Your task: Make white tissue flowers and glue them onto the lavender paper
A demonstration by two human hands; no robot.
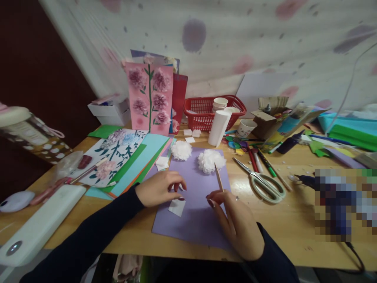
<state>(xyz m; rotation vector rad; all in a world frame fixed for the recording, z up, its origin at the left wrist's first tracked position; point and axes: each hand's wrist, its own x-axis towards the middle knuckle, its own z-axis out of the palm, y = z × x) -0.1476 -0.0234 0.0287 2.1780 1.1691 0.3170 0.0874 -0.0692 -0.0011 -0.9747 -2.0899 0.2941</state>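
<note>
A purple sheet (194, 220) lies on the wooden table, with one white paper flower (181, 151) at its top left and another white flower (207, 161) at its top right. My right hand (235, 224) pinches a thin wooden stick (219, 179), whose far tip meets the right flower. Over the sheet's left part, my left hand (163, 188) is curved with thumb and fingers apart, above a small white paper square (177, 207). More white squares (162, 162) lie at the sheet's left edge.
Scissors (266, 186), pens and a glue gun (335, 200) lie to the right. Behind stand a red basket (200, 122), a white roll (219, 127), a paper cup (246, 128) and a pink flower picture (150, 98). Coloured sheets (156, 147) and a white device (44, 224) are left.
</note>
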